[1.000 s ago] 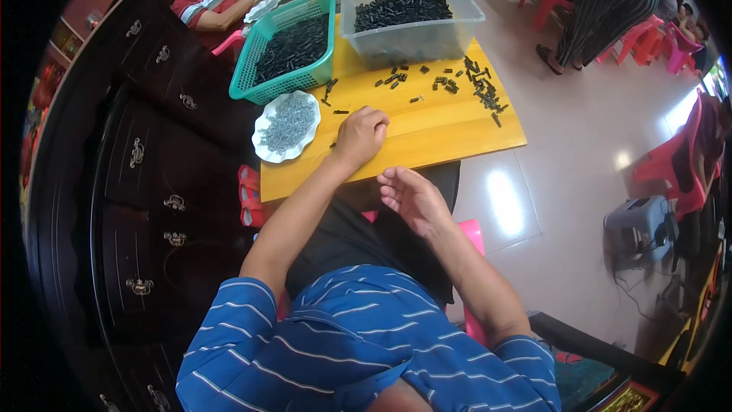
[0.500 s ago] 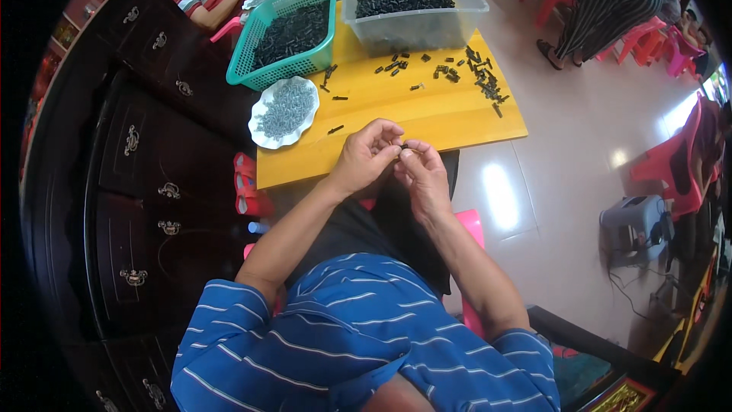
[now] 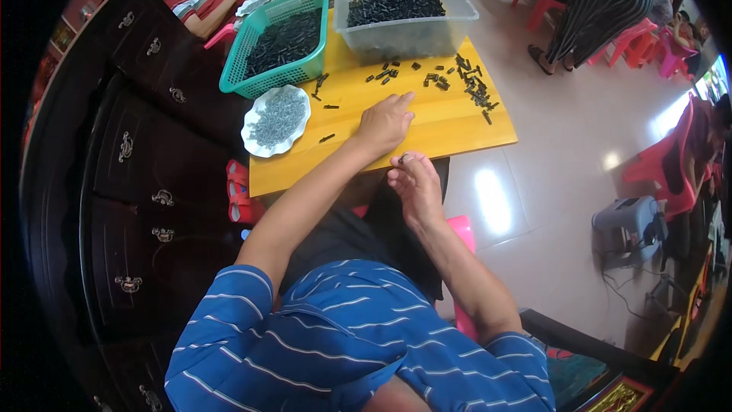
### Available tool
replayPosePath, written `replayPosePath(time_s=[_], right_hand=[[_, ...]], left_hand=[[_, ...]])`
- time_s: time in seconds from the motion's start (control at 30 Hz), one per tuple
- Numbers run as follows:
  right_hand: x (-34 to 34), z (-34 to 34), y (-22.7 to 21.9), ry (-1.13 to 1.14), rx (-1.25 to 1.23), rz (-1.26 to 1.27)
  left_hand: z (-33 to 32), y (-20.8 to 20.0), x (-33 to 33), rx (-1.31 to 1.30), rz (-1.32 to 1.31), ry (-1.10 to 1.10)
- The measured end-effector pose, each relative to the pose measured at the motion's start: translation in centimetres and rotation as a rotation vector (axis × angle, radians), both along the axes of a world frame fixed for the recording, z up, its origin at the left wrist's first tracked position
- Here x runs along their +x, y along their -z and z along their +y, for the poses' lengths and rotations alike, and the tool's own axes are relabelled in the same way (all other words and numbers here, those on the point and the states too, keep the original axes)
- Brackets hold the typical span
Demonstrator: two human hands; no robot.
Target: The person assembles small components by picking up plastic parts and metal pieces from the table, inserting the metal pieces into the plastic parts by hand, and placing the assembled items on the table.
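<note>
Two hands are working; what are the fingers doing, taking the dish as landmark?

— Right hand (image 3: 417, 187) is pinching a small dark piece (image 3: 402, 159) between thumb and forefinger, right of the white scalloped dish (image 3: 254, 146) and nearer the body. Left hand (image 3: 387, 120) is lying over the yellow tabletop (image 3: 450, 128), also right of the dish; its fingers are pointing forward, thumb standing apart. Whether the tips are gripping anything, I cannot tell.

— And close by the dish?

— One dark stick (image 3: 327, 138) is lying just to its right, another (image 3: 331, 107) a little farther up that side. The dish itself is holding a heap of small clear bits (image 3: 278, 114).

— Farther out?

— Green basket (image 3: 284, 84) is standing just beyond the dish, full of black pieces. Clear plastic bin (image 3: 404, 46) is sitting beyond it to the right, also holding black pieces. More black pieces (image 3: 476, 91) are lying scattered well to the dish's right, toward the table's far corner.

— Anyone else?

— One co-worker in a red shirt (image 3: 191, 1) is sitting well beyond the dish, to the left. Dark cabinet (image 3: 114, 214) is flanking the dish's left side.
</note>
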State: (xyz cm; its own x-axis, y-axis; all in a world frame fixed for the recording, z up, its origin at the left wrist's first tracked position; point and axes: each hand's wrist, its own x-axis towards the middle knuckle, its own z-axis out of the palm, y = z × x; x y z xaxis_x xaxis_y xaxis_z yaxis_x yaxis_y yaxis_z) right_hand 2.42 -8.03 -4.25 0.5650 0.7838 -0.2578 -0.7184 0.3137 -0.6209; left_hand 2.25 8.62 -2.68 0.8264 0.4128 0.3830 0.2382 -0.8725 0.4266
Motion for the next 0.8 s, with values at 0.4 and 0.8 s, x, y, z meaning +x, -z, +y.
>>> replayPosePath(time_s=[0.4, 0.8], right_hand=[[-0.1, 0.1, -0.2, -0.056, -0.009, -0.001], [0.0, 0.1, -0.2, -0.059, 0.008, 0.02]], left_hand=[[0.4, 0.6, 2.7, 0.151, 0.159, -0.039], [1.1, 1.1, 5.5, 0.089, 0.036, 0.011]])
